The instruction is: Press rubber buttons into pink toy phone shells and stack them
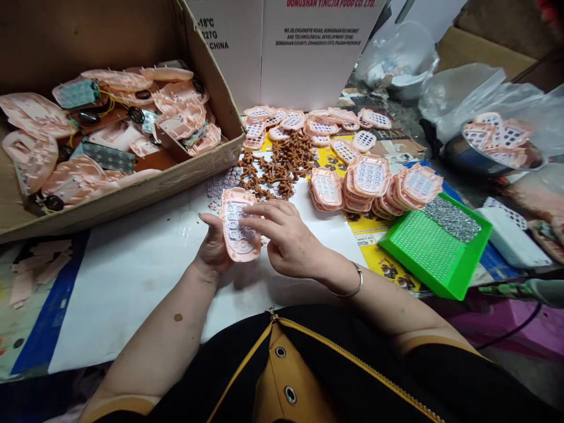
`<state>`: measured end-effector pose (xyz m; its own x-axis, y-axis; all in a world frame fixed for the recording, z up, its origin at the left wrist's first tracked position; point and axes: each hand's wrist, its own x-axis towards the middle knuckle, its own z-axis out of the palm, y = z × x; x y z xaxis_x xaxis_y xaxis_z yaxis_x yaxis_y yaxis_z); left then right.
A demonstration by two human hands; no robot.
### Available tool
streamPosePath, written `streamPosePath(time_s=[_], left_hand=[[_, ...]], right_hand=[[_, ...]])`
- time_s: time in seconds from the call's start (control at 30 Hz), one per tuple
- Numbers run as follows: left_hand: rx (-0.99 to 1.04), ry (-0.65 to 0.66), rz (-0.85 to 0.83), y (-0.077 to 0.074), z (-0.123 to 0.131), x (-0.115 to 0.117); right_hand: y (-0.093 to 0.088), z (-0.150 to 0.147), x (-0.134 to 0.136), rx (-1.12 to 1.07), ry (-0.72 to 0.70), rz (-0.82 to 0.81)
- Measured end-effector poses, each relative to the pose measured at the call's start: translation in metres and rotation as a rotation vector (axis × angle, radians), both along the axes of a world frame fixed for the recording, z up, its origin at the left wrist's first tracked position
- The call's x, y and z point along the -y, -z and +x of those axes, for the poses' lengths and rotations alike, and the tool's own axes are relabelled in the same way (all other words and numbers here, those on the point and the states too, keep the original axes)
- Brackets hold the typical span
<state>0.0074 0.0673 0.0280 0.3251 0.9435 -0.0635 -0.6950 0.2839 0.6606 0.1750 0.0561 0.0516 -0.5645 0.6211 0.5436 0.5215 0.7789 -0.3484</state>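
Observation:
My left hand [213,247] holds a pink plastic toy-phone shell [240,247] upright in front of me, thumb along its left side. Rows of small pale keys sit in the shell's inner face. My right hand [293,238] reaches over from the right, with index and middle fingers stretched onto the keys. Its thumb points down beside the shell; nothing shows between these fingers. Just behind the shell lie small printed key pieces [220,187] and a heap of brown rubbery parts [291,158]. Stacks of similar pink shells [368,176] stand to the right.
A cardboard box [176,179] at left holds pink shells with circuit boards, wires and small speakers. A green tray [440,252] with metal screws [453,218] lies right, near a power screwdriver [537,291]. Beyond are a metal bowl [467,155] of shells and a white carton [304,70].

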Motion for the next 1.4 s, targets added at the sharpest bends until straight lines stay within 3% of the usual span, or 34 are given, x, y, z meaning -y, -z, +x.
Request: streamPosePath(time_s=[0.2, 0.33, 0.57, 0.77, 1.0, 1.13, 1.3, 1.4], left_hand=[[-0.069, -0.066, -0.001, 0.002, -0.002, -0.001], [-0.068, -0.052, 0.041, 0.001, -0.001, -0.002], [-0.095, 0.042, 0.029, -0.001, -0.001, 0.003], [-0.136, -0.019, -0.025, 0.003, -0.002, 0.002], [-0.135, -0.072, 0.04, -0.001, 0.002, 0.003], [-0.181, -0.04, 0.083, -0.006, 0.003, 0.002], [-0.209, -0.023, 0.018, -0.009, -0.002, -0.002], [-0.214, -0.039, 0.007, -0.01, -0.004, -0.003]], right_hand=[[-0.001, -0.005, 0.014, 0.023, -0.068, 0.162], [0.006, -0.01, 0.016, 0.129, -0.002, 0.329], [0.009, -0.015, 0.017, 0.093, 0.038, 0.337], [0.013, -0.014, 0.015, 0.119, 0.016, 0.283], [0.019, -0.009, 0.017, 0.191, 0.078, 0.525], [0.012, 0.018, 0.01, 0.18, 0.181, 0.529], [0.008, 0.08, -0.012, 0.242, 0.516, 0.279], [0.013, 0.11, -0.025, 0.318, 0.624, 0.169]])
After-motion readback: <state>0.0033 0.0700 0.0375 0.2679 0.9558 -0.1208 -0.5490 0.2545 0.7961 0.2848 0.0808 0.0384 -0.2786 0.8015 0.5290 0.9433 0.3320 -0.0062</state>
